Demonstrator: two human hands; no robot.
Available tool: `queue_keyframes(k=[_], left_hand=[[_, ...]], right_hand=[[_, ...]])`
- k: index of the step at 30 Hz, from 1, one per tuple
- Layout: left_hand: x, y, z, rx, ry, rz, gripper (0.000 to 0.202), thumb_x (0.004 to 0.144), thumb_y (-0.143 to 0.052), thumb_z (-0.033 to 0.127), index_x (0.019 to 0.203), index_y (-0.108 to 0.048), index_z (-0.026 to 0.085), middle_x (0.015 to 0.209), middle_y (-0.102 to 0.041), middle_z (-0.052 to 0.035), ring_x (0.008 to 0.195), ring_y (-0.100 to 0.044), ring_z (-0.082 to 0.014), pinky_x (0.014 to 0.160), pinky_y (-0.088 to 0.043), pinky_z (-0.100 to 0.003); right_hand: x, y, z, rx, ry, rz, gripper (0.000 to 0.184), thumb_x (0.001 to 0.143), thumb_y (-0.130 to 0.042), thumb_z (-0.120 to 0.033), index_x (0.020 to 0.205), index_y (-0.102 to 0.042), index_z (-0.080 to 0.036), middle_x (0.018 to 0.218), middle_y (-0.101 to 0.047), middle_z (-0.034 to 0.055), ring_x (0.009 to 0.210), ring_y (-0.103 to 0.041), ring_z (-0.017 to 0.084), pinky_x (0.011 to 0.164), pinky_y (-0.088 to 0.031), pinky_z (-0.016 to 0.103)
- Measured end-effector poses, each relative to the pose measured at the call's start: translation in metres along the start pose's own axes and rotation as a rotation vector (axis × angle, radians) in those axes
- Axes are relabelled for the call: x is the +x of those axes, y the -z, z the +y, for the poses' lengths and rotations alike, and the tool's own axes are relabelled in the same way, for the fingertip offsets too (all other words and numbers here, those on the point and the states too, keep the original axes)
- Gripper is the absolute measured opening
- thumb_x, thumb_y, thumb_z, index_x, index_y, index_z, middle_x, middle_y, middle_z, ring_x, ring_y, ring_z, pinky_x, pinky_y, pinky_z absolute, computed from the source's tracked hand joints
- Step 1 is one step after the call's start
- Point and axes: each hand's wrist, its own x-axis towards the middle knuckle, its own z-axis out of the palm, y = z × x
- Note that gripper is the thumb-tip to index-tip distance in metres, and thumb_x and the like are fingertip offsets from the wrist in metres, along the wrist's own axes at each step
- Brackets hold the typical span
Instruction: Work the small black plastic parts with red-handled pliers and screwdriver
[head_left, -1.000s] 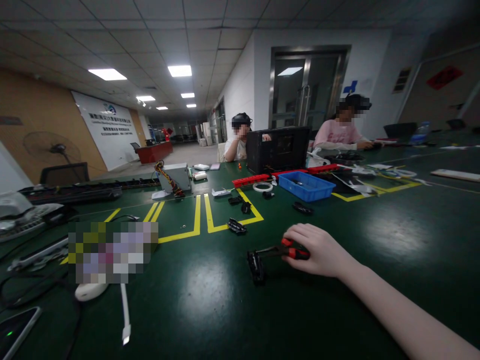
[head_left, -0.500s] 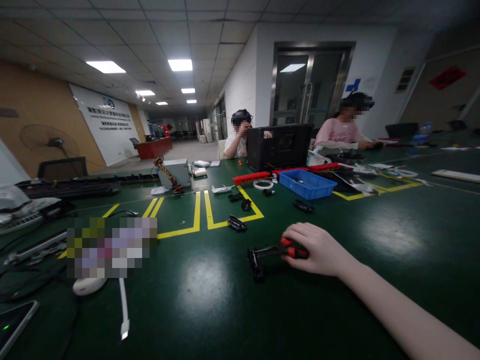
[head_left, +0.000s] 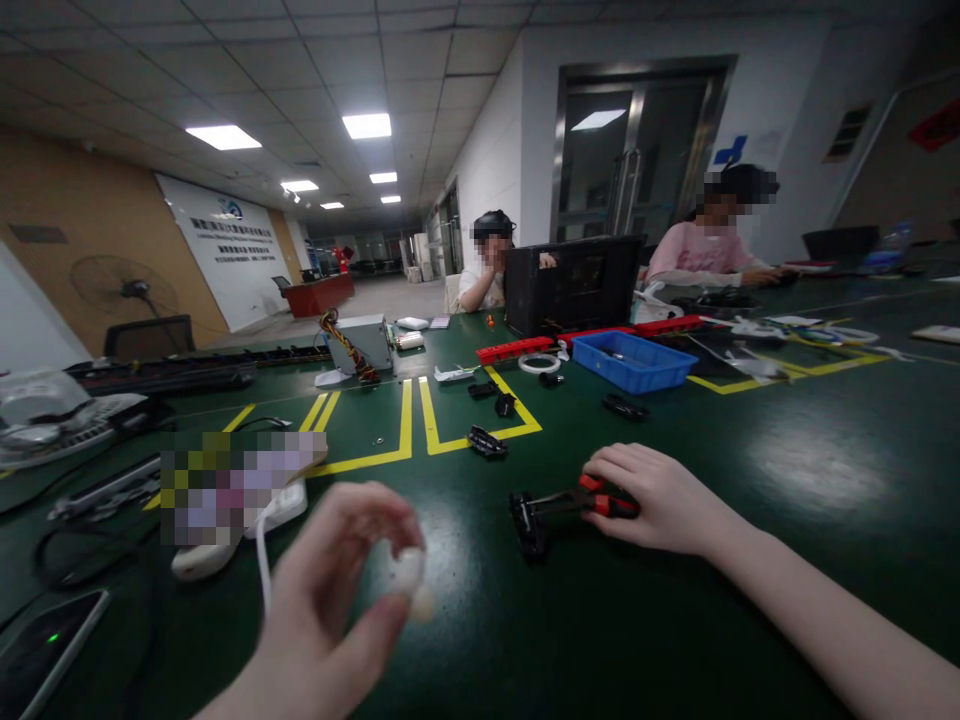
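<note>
My right hand (head_left: 652, 495) rests on the green table, fingers closed over the red handles of a pair of pliers (head_left: 574, 503). The pliers' jaws bite a small black part (head_left: 527, 521) lying on the table. My left hand (head_left: 330, 610) is raised close to the camera at the lower left, blurred. Its thumb and fingers pinch the white plug end (head_left: 409, 578) of a white cable (head_left: 262, 545) that trails back toward the blurred patch on the left.
Yellow tape lines (head_left: 409, 425) mark bays with small black parts (head_left: 487, 440). A blue tray (head_left: 634, 360), red strips (head_left: 514, 350), a black computer case (head_left: 574, 285) and a power supply (head_left: 360, 345) stand farther back. A phone (head_left: 45, 650) lies lower left. Two people sit opposite.
My left hand has come up into view holding the white cable's plug, which lay on the table before. The right hand stays on the pliers. The view shifted slightly.
</note>
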Motion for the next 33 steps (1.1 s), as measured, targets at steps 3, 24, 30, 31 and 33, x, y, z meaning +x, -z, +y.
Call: queue_keyframes(k=[3, 24, 30, 31, 33], left_hand=[[0.020, 0.003, -0.014, 0.172, 0.185, -0.423, 0.020, 0.074, -0.062, 0.010, 0.091, -0.064, 0.020, 0.089, -0.062, -0.0010, 0.084, -0.057, -0.0156, 0.077, -0.046, -0.027], [0.071, -0.017, -0.046, 0.385, 0.234, -0.587, 0.055, 0.074, -0.069, 0.042, 0.123, -0.052, 0.022, 0.120, -0.055, -0.0066, 0.101, -0.056, -0.0220, 0.086, -0.047, -0.036], [0.090, -0.061, -0.069, 0.509, -0.033, -0.551, 0.094, 0.059, -0.077, 0.057, 0.137, -0.040, 0.022, 0.130, -0.048, -0.0125, 0.118, -0.047, -0.0330, 0.099, -0.040, -0.049], [0.092, -0.066, -0.071, 0.510, -0.056, -0.547, 0.090, 0.061, -0.077, 0.056, 0.136, -0.041, 0.021, 0.127, -0.050, -0.0124, 0.116, -0.048, -0.0323, 0.098, -0.041, -0.048], [0.095, -0.073, -0.074, 0.473, -0.076, -0.543, 0.077, 0.065, -0.076, 0.048, 0.131, -0.046, 0.020, 0.120, -0.054, -0.0110, 0.110, -0.051, -0.0289, 0.094, -0.044, -0.044]], right_hand=[[-0.001, -0.001, 0.002, -0.006, 0.006, 0.001, 0.027, 0.077, -0.062, -0.039, 0.096, -0.063, -0.019, 0.090, -0.065, 0.0076, 0.080, -0.061, 0.020, 0.070, -0.047, 0.032], [0.002, -0.005, -0.004, 0.010, 0.030, 0.001, 0.028, 0.078, -0.062, -0.037, 0.098, -0.063, -0.018, 0.092, -0.065, 0.0090, 0.084, -0.061, 0.021, 0.072, -0.048, 0.034], [0.003, -0.003, -0.007, 0.020, 0.023, 0.013, 0.026, 0.076, -0.063, -0.036, 0.097, -0.063, -0.019, 0.090, -0.065, 0.0085, 0.082, -0.061, 0.022, 0.072, -0.047, 0.034], [0.003, -0.003, -0.006, 0.020, 0.019, 0.013, 0.026, 0.076, -0.063, -0.036, 0.096, -0.063, -0.019, 0.090, -0.065, 0.0083, 0.082, -0.061, 0.022, 0.072, -0.047, 0.034], [0.004, -0.004, -0.006, 0.020, 0.009, 0.004, 0.026, 0.076, -0.063, -0.035, 0.096, -0.063, -0.019, 0.090, -0.065, 0.0083, 0.082, -0.061, 0.021, 0.072, -0.047, 0.034]])
